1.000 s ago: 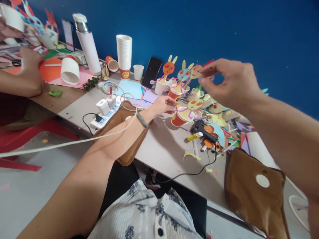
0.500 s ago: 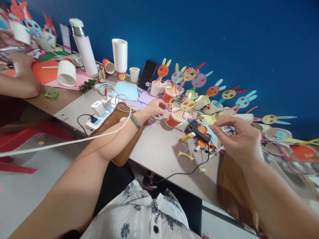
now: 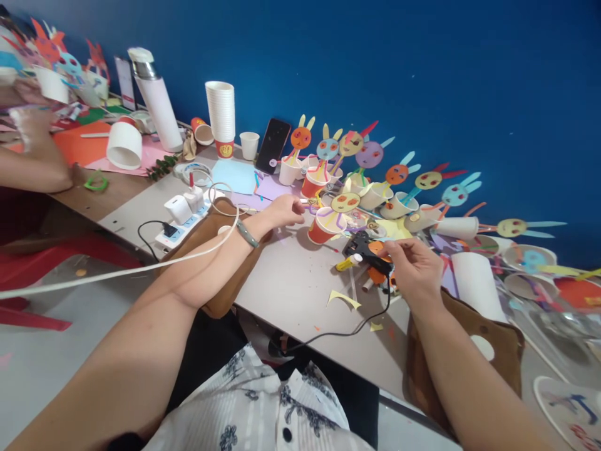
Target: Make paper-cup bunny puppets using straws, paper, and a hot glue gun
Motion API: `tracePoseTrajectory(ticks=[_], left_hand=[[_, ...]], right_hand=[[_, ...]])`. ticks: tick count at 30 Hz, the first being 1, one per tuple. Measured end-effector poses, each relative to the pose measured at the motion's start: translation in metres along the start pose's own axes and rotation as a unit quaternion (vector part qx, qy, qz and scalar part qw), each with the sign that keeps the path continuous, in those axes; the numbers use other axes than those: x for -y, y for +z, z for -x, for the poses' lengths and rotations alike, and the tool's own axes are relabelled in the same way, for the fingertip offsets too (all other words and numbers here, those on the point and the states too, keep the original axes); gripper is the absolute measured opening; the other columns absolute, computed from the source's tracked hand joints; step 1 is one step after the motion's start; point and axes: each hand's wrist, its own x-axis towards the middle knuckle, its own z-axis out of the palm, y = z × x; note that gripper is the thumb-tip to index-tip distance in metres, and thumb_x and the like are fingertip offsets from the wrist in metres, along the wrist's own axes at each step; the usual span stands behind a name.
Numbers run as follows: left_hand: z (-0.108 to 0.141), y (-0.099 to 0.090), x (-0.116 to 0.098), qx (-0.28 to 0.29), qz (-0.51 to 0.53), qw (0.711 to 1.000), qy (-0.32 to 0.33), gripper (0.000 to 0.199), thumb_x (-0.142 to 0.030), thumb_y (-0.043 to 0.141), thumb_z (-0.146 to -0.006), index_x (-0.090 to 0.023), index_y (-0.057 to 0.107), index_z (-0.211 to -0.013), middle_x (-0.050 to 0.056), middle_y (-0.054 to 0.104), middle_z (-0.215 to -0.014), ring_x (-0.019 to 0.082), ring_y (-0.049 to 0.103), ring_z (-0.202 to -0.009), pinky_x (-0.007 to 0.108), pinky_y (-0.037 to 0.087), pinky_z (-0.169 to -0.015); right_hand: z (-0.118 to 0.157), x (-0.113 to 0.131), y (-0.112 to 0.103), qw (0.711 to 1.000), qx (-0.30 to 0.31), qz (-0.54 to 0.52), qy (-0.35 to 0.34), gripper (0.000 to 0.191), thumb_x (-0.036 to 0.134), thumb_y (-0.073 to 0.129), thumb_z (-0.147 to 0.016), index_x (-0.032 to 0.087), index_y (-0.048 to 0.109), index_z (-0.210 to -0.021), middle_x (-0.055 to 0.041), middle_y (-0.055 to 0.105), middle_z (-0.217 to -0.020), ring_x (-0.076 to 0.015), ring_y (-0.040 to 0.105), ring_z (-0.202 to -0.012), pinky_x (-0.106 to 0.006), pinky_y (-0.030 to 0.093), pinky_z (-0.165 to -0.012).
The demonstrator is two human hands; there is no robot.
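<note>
My left hand (image 3: pixel 284 212) is over the table, beside a red-and-white paper cup (image 3: pixel 323 227) that carries a yellow paper rabbit face (image 3: pixel 345 202). Its fingers are drawn together near a small pale stick-like piece; whether they grip it is unclear. My right hand (image 3: pixel 419 268) has thumb and fingers pinched just right of a black glue gun (image 3: pixel 360 245). Orange paper (image 3: pixel 377 248) shows by the thumb tip, and anything in the pinch is too small to make out. A yellow marker (image 3: pixel 346 263) lies next to the glue gun.
Several rabbit-face cups line the blue wall, near a phone (image 3: pixel 273 145) and a stack of paper cups (image 3: pixel 220 116). A white cable crosses my left forearm from the power strip (image 3: pixel 186 227). Brown pouches (image 3: pixel 493 322) lie on both sides. Another person's arm (image 3: pixel 35 166) is at far left.
My right hand has moved left and slightly down to the glue gun's handle end. The left hand stays near the rabbit cup. The whole view has shifted slightly.
</note>
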Motion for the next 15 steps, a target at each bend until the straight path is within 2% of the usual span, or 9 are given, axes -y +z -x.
tracePoseTrajectory(ticks=[4, 7, 12, 15], left_hand=[[-0.002, -0.002, 0.003, 0.004, 0.070, 0.996, 0.049, 0.031, -0.027, 0.087, -0.066, -0.016, 0.068, -0.088, 0.003, 0.072, -0.091, 0.011, 0.062, -0.075, 0.024, 0.050, -0.071], [-0.005, -0.003, 0.005, 0.005, 0.111, 0.991, 0.081, 0.042, -0.036, 0.089, -0.066, -0.015, 0.070, -0.096, 0.004, 0.073, -0.094, 0.012, 0.064, -0.077, 0.024, 0.050, -0.073], [-0.003, -0.003, -0.003, -0.020, 0.115, 0.989, 0.090, 0.034, -0.034, 0.088, -0.070, -0.013, 0.074, -0.092, 0.003, 0.072, -0.080, 0.012, 0.064, -0.076, 0.024, 0.049, -0.073], [0.000, -0.002, -0.010, -0.036, 0.094, 0.991, 0.085, 0.027, -0.030, 0.087, -0.072, -0.013, 0.075, -0.089, 0.002, 0.072, -0.075, 0.012, 0.064, -0.073, 0.023, 0.049, -0.071]], right_hand=[[0.003, -0.006, 0.001, 0.999, -0.004, 0.022, -0.023, 0.034, 0.047, 0.058, -0.094, 0.026, 0.065, -0.067, -0.0046, 0.072, -0.070, -0.0258, 0.066, -0.071, -0.046, 0.054, -0.081], [0.003, -0.012, 0.001, 0.999, -0.001, -0.006, -0.041, 0.042, 0.047, 0.053, -0.097, 0.027, 0.061, -0.062, -0.0034, 0.067, -0.063, -0.0258, 0.065, -0.067, -0.046, 0.054, -0.079], [0.005, -0.019, 0.001, 0.999, -0.001, -0.016, -0.047, 0.053, 0.053, 0.048, -0.099, 0.028, 0.053, -0.052, -0.0035, 0.057, -0.053, -0.0278, 0.065, -0.062, -0.048, 0.055, -0.074], [0.007, -0.024, 0.003, 0.999, -0.032, 0.003, -0.040, 0.041, 0.052, 0.055, -0.095, 0.028, 0.056, -0.062, -0.0036, 0.061, -0.061, -0.0281, 0.065, -0.064, -0.048, 0.055, -0.074]])
